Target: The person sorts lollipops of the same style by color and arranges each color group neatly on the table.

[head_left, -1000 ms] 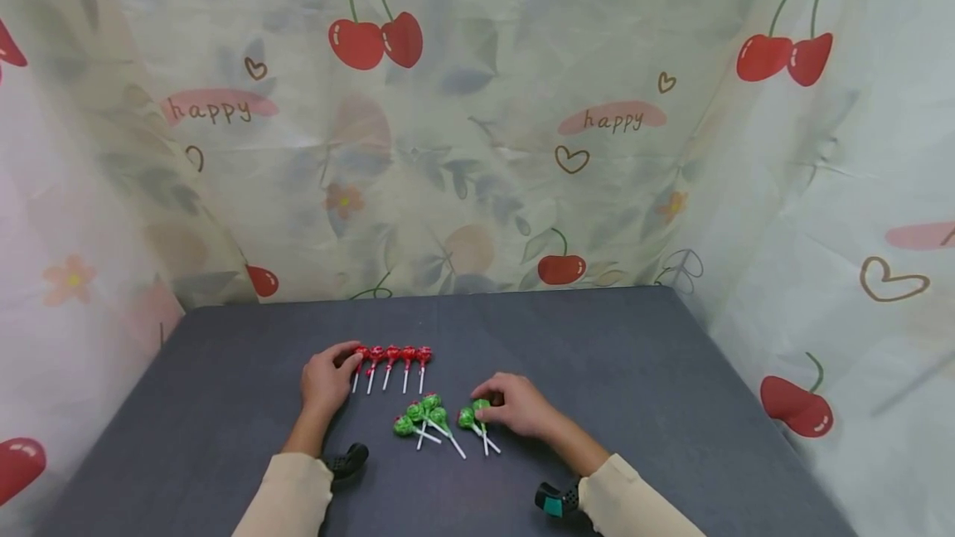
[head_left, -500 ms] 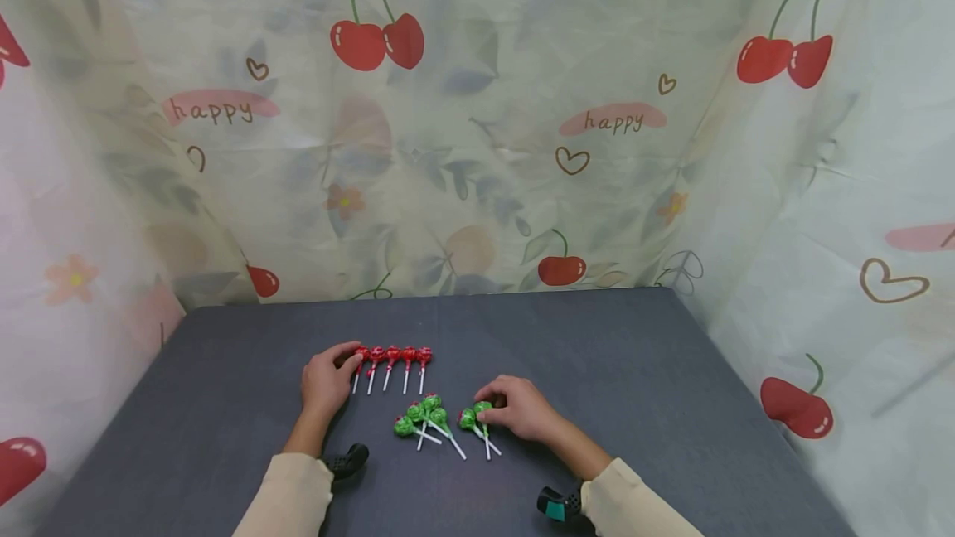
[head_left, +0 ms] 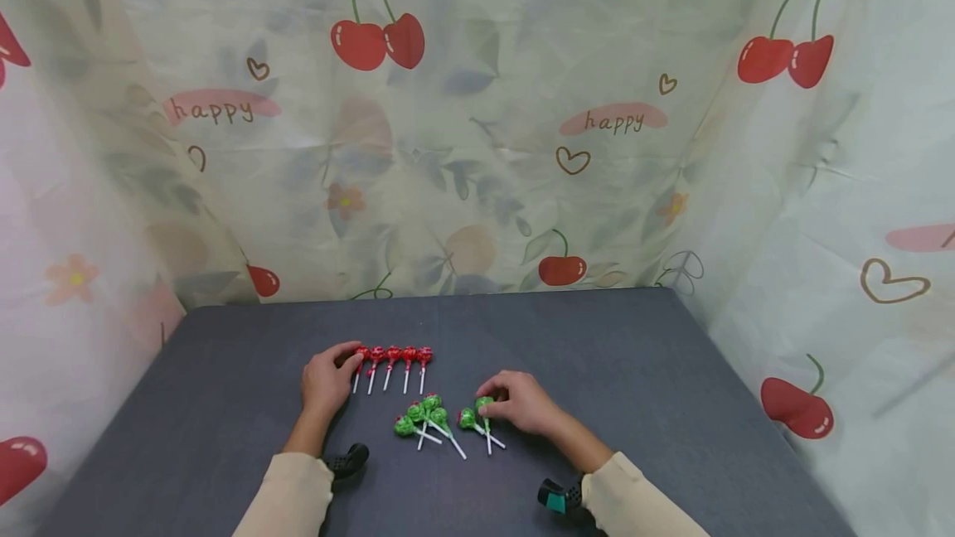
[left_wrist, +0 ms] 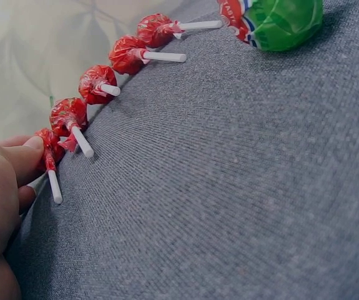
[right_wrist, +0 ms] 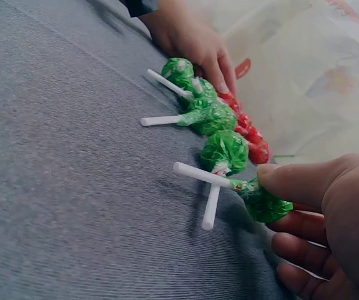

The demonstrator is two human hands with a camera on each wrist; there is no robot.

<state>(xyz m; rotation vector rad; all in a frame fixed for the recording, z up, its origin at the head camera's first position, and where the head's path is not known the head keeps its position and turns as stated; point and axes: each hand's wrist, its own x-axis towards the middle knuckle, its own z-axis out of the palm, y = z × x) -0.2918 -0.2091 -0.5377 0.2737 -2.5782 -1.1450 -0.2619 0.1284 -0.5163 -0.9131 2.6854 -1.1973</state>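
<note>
Five would be too exact, so several red lollipops [head_left: 392, 354] lie in a row, sticks toward me. At the row's left end my left hand [head_left: 323, 381] pinches the leftmost red lollipop [left_wrist: 49, 152] by its wrapped head. Nearer to me, my right hand [head_left: 530, 404] holds a green lollipop [right_wrist: 265, 201] between thumb and fingers. Its stick crosses over that of another green lollipop [right_wrist: 226, 151] beside it. To the left of these, several more green lollipops [head_left: 438, 418] lie in a loose heap with crossed sticks. My fingers partly cover both held heads.
A dark grey cloth covers the table [head_left: 597, 355]. Behind it and at both sides hangs a pale curtain [head_left: 477, 189] printed with cherries. Each wrist wears a black device, the left band [head_left: 349, 461] and the right band [head_left: 558, 497].
My right hand has shifted slightly up and to the right with the green lollipop, whose stick has risen a little. The left hand stays on the red lollipop.
</note>
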